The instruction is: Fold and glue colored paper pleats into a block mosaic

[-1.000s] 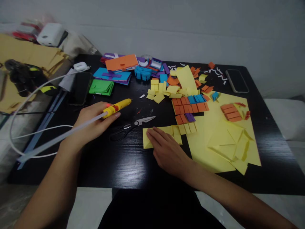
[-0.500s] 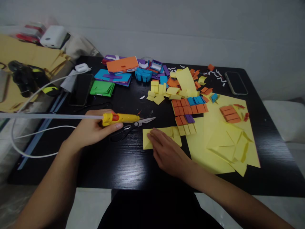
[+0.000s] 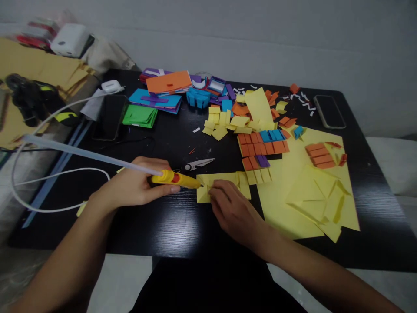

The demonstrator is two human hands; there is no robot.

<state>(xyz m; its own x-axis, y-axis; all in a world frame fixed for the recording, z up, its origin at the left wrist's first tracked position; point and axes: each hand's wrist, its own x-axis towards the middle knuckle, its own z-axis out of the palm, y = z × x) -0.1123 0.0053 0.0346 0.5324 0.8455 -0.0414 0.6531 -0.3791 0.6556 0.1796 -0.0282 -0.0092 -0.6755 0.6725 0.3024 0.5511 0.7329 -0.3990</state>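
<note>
My left hand (image 3: 135,184) is closed around a yellow glue gun (image 3: 182,179), with a long translucent glue stick (image 3: 84,154) running out of its back. The gun's nozzle meets the left part of a folded yellow paper strip (image 3: 203,198). On that same strip rest the bent fingers of my right hand (image 3: 233,211), pinching at its middle; the fingertips are partly hidden. Just behind the gun lie scissors (image 3: 200,164), blades pointing right, their handles mostly covered by my left hand and the gun.
Right of the strip are yellow sheets (image 3: 273,195) and rows of folded orange pieces (image 3: 250,149). Loose yellow pieces (image 3: 220,132) lie behind. Folded green paper (image 3: 140,116), a blue folder (image 3: 156,102) and a phone (image 3: 110,117) sit back left. A white cable (image 3: 19,191) loops at left.
My left hand has brought the glue gun right and down, from above the scissors to the yellow strip, tilting it. My right hand has shifted slightly right on the strip, fingers more bent.
</note>
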